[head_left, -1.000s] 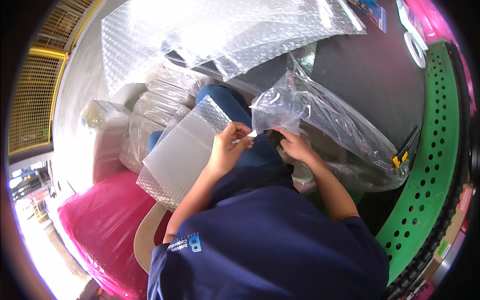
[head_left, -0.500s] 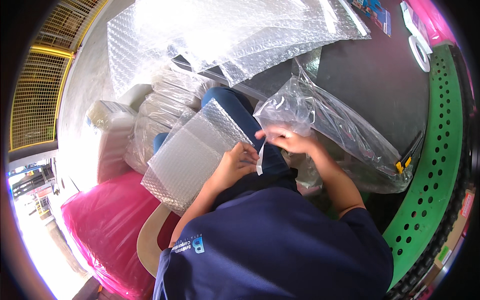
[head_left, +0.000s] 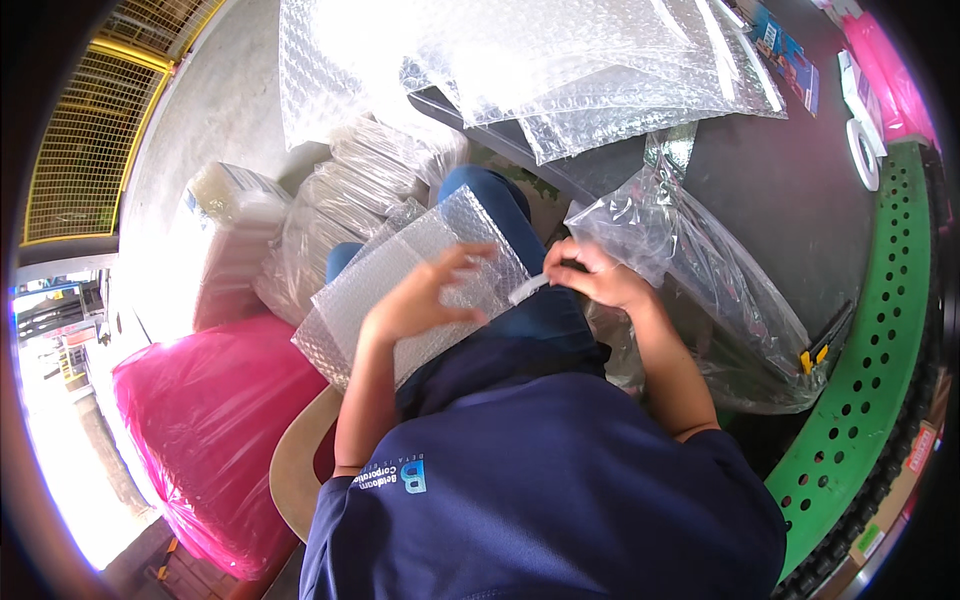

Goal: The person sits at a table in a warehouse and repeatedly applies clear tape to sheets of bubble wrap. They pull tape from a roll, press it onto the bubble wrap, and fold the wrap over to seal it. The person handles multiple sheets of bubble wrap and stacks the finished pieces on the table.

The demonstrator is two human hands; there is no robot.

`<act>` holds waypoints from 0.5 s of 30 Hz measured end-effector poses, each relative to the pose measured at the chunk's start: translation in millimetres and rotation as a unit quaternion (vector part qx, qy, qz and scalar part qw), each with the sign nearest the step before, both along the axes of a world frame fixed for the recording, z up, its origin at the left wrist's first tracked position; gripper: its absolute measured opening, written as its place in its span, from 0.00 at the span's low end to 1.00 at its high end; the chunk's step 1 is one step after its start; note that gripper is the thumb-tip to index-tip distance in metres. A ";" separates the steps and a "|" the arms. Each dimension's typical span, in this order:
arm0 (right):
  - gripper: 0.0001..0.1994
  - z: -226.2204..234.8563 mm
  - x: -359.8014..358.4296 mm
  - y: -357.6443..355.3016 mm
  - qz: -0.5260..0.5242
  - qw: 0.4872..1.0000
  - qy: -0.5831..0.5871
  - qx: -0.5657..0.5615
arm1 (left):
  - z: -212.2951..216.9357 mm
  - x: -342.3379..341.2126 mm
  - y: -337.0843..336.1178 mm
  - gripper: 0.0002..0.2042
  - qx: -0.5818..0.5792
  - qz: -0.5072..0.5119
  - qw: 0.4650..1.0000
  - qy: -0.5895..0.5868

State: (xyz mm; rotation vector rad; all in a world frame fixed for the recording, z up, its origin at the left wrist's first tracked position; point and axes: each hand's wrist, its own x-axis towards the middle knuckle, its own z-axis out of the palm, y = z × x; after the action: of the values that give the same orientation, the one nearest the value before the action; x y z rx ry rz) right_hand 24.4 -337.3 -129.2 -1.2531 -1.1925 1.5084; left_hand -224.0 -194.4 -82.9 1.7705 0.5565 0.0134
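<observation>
A clear bubble-wrap pouch (head_left: 372, 275) lies slanted across my lap. Over its near right part is my left hand (head_left: 420, 297), fingers spread and holding nothing. Just past the pouch's right edge, my right hand (head_left: 600, 278) pinches a thin white strip (head_left: 528, 289) between thumb and fingers. The strip's free end hangs by the pouch's edge; whether it still touches the pouch I cannot tell. A large clear plastic bag (head_left: 715, 262) lies crumpled beyond my right hand.
Bubble-wrap sheets (head_left: 590, 75) cover the far part of the dark table (head_left: 740, 180). A white tape roll (head_left: 862, 155) and a yellow-and-black cutter (head_left: 815, 356) lie near the green perforated strip (head_left: 865, 345). Plastic-wrapped bundles (head_left: 350, 190) and a pink wrapped pack (head_left: 215, 415) stand at left.
My left hand has let go near the strip, moved left and spread its fingers over the pouch. My right hand now pinches the white strip. The view has shifted slightly.
</observation>
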 end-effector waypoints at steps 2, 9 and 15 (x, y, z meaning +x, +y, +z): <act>0.05 -3.5 10.7 -3.0 -0.041 0.998 -0.026 0.050 | -7.3 -13.7 21.8 0.43 0.161 0.053 0.983 0.071; 0.05 39.3 10.3 -27.5 -0.138 0.989 0.020 0.040 | -57.4 -47.6 23.4 0.49 0.317 0.117 0.901 0.273; 0.05 42.5 -20.0 -27.7 -0.153 0.984 -0.011 0.093 | -24.2 -22.7 -13.1 0.40 0.336 0.150 0.925 0.098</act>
State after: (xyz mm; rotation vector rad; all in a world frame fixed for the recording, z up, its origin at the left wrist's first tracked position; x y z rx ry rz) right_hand 4.4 -365.0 -86.7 -1.2622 -1.0714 1.1360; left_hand -246.7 -207.5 -107.1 2.3469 1.0570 0.2716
